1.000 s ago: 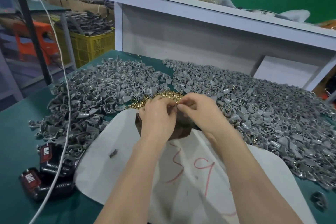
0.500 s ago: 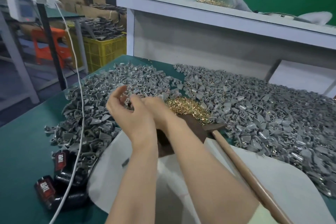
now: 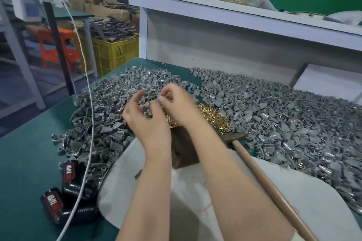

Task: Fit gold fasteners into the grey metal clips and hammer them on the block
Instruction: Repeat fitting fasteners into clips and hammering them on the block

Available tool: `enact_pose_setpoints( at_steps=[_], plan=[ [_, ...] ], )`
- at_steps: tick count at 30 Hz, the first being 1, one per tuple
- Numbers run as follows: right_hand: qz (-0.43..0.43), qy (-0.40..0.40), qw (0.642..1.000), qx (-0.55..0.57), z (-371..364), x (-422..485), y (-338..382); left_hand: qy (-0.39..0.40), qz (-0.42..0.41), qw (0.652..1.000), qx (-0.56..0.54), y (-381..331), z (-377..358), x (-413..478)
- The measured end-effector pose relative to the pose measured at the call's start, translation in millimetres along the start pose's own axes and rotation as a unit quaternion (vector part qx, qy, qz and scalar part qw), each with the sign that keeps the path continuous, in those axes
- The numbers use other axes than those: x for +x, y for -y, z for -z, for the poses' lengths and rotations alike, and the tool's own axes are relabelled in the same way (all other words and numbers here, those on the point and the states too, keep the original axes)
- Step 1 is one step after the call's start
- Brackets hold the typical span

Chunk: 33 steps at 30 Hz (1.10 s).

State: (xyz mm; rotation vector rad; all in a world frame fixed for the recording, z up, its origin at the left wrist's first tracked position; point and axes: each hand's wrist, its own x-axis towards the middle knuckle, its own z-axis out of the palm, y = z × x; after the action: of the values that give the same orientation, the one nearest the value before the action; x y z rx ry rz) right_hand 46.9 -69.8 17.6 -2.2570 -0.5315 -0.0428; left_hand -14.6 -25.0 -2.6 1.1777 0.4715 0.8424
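Above the left heap of grey metal clips (image 3: 109, 103), the left hand (image 3: 146, 121) hangs loosely curled, seemingly empty; the right hand (image 3: 176, 101) is narrowly pinched, contents too blurred to tell. Gold fasteners (image 3: 213, 117) lie just right of it, the block (image 3: 182, 150) nearer, between the forearms

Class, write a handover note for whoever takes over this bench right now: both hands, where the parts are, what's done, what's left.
Left hand: loosely curled, seemingly empty, over the left pile of grey clips.
Right hand: fingertips drawn together; grip contents too blurred to tell.
Gold fasteners heaped behind the block; hammer lies beside it, unheld.
Finished count: cannot tell. Left: fit a fastener, hammer it on the block.
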Motion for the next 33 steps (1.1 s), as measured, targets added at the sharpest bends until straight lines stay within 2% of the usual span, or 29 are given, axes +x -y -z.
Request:
enact_pose_setpoints(
  at_steps=[3,6,9,12,13,16,19,21,23,25,30,33],
  plan=[
    [-0.013,-0.021,0.995,0.101,42.2,-17.6,-13.8,0.118,-0.025,0.992,0.046,1.5,-4.0,-5.7],
    [-0.015,-0.001,0.992,0.122,73.7,-41.3,-22.8,0.250,-0.055,0.962,0.093,3.8,-7.5,-13.7],
    [-0.036,-0.001,0.990,0.139,88.9,-57.6,-27.1,0.305,-0.055,0.944,0.109,5.2,-11.1,-20.2],
    [-0.056,-0.019,0.979,0.194,97.9,-65.7,-33.6,0.312,-0.055,0.941,0.121,7.8,-12.7,-21.9],
    [-0.068,-0.040,0.981,0.175,99.4,-65.6,-38.2,0.307,-0.050,0.942,0.124,8.6,-12.7,-21.9],
    [-0.139,-0.100,0.983,-0.065,97.8,-57.4,-63.7,0.277,-0.021,0.950,0.141,10.5,-11.5,-20.5],
    [-0.225,-0.032,0.947,-0.226,81.7,-45.9,-89.5,0.257,-0.040,0.938,0.230,11.9,-9.3,-21.3],
    [-0.266,0.018,0.923,-0.279,72.0,-38.3,-97.4,0.264,-0.082,0.903,0.330,13.2,-8.1,-23.3],
    [-0.286,0.035,0.914,-0.287,69.0,-29.8,-99.6,0.271,-0.107,0.865,0.408,15.1,-7.9,-24.7],
    [-0.288,0.048,0.912,-0.289,68.0,-22.5,-98.4,0.270,-0.114,0.844,0.449,17.0,-7.6,-25.3],
    [-0.283,0.058,0.906,-0.309,63.7,-16.0,-98.0,0.277,-0.116,0.826,0.477,17.4,-7.1,-24.2],
    [-0.276,0.058,0.917,-0.283,64.9,-18.8,-101.1,0.297,-0.124,0.809,0.492,16.6,-7.7,-24.4]
  ],
)
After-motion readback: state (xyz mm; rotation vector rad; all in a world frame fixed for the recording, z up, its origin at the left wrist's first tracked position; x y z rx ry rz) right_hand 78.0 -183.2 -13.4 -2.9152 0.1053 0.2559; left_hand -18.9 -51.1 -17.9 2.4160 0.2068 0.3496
